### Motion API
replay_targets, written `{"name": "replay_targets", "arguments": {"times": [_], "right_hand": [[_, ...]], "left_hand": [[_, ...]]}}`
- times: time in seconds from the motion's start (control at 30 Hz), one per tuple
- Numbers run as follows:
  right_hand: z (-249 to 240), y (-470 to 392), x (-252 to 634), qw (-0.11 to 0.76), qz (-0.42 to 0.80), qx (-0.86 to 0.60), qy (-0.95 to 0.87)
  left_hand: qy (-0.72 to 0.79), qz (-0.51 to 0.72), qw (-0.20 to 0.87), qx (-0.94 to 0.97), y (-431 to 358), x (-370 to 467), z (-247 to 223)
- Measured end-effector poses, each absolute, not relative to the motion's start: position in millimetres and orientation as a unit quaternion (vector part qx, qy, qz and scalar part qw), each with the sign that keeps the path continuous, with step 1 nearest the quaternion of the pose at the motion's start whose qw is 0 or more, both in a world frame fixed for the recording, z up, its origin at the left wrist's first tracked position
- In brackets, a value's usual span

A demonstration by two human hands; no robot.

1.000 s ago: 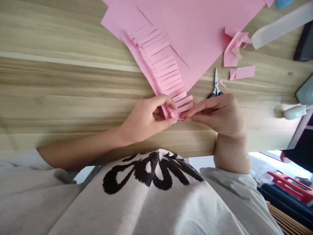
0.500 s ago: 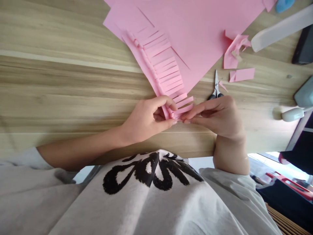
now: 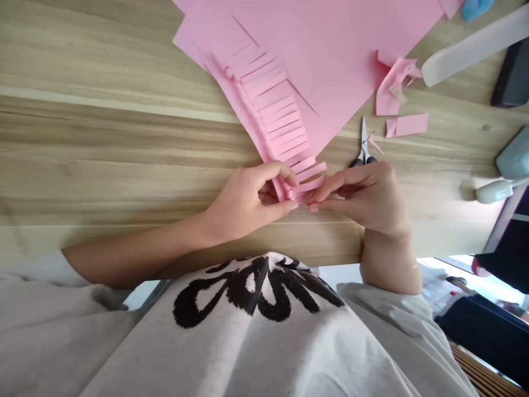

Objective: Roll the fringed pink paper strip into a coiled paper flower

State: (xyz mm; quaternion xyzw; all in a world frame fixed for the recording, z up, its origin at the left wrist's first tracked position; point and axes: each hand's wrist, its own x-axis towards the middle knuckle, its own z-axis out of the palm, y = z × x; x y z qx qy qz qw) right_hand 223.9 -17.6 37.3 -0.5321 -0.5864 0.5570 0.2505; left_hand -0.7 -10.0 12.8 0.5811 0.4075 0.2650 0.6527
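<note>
A pink fringed paper strip (image 3: 285, 124) runs diagonally down toward me, its cut tabs pointing right and a row of small curls along its left side. My left hand (image 3: 252, 201) grips the strip's near end between thumb and fingers, beside a curled tab. Close to its right, my right hand (image 3: 363, 196) pinches the tip of the nearest tab between thumb and forefinger. Scissors (image 3: 364, 144) with dark handles lie just beyond my right hand, which partly covers the handles.
A large pink sheet (image 3: 339, 49) lies under the strip's far part. Right of it are crumpled pink scraps (image 3: 390, 85), a small pink piece (image 3: 408, 125), a long whitish strip (image 3: 475, 47), a dark object (image 3: 511, 77) and a blue item (image 3: 476, 8). All rest on the wooden table (image 3: 103, 143).
Both hands keep nearly the same hold on the paper. The nearest tabs have shifted slightly by my right fingertips. The view has moved a little; red-edged items at lower right have changed place.
</note>
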Motion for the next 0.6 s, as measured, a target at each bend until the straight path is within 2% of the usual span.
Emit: {"name": "replay_targets", "arguments": {"times": [0.6], "right_hand": [[33.5, -21.3, 220.3, 0.278, 0.539, -0.531, -0.592]], "left_hand": [[0.404, 0.269, 0.646, 0.589, -9.9, -0.5, 11.6]]}}
